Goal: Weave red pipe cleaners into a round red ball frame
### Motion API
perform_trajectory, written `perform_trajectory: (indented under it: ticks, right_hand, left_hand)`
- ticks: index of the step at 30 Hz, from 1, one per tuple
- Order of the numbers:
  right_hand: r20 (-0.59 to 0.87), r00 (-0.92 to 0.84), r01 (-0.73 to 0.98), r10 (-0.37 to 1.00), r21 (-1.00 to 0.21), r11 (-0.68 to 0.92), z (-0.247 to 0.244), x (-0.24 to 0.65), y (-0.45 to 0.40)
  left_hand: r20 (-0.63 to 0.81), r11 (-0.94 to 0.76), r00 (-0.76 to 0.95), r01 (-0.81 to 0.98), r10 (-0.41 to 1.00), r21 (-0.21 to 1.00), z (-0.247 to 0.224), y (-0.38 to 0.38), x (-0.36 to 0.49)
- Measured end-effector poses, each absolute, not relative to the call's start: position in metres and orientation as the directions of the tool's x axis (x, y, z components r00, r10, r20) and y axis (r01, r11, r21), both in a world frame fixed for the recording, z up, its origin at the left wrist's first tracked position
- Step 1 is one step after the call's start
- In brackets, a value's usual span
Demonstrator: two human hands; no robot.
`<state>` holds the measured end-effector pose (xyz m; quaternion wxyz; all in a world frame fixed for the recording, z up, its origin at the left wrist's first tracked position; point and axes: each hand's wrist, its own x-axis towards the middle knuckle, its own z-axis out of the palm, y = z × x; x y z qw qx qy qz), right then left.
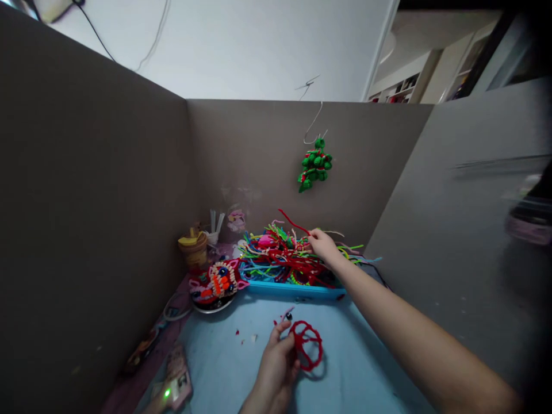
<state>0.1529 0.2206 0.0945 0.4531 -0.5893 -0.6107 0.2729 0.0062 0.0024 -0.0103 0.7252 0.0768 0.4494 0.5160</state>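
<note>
My left hand (276, 362) is closed on a round red pipe-cleaner frame (319, 346), a ring with spokes, held just above the blue cloth. Over the far tray, my right hand (321, 244) pinches a red pipe cleaner (291, 221), whose free end points up and to the left. Below that hand lies a tangled pile of colourful pipe cleaners (271, 267) in a long blue tray (297, 291). A small black bead (288, 316) shows beyond my left fingertips, beside a short pinkish strip.
Left of the tray, a red and orange animal-face craft (222, 280) rests on a round dish (213, 309). Behind it stands a brown pot (193, 250). A pink device (179, 379) lies front left. Grey panels (259, 144) enclose the table; a green tree ornament (316, 165) hangs at the back.
</note>
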Motion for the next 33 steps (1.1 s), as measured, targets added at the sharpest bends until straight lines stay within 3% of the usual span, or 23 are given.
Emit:
perform_trajectory:
  ticks: [3, 6, 10, 18, 33]
  right_hand:
    - [0.306, 0.095, 0.525, 0.947, -0.824, 0.213, 0.095, 0.161, 0.185]
    - [0.372, 0.024, 0.569, 0.928, -0.768, 0.293, 0.081, 0.168, 0.133]
    - [0.489, -0.105, 0.662, 0.866, -0.616, 0.427, 0.043, 0.174, 0.068]
    - [0.605, -0.065, 0.691, 0.794, -0.546, 0.473, -0.010, 0.185, 0.029]
    - [0.497, -0.167, 0.660, 0.852, -0.585, 0.471, -0.025, 0.196, 0.027]
  left_hand:
    - [-0.386, 0.238, -0.057, -0.702, 0.921, 0.671, -0.006, 0.002, 0.002]
    - [-0.213, 0.043, -0.210, -0.609, 0.954, 0.792, -0.001, 0.002, -0.004]
    - [-0.138, -0.049, -0.334, -0.495, 0.933, 0.867, 0.000, 0.003, -0.009]
    - [-0.032, -0.098, -0.400, -0.302, 0.916, 0.948, -0.003, 0.004, -0.010]
    - [-0.057, -0.042, -0.408, -0.229, 0.911, 0.973, -0.010, 0.009, -0.011]
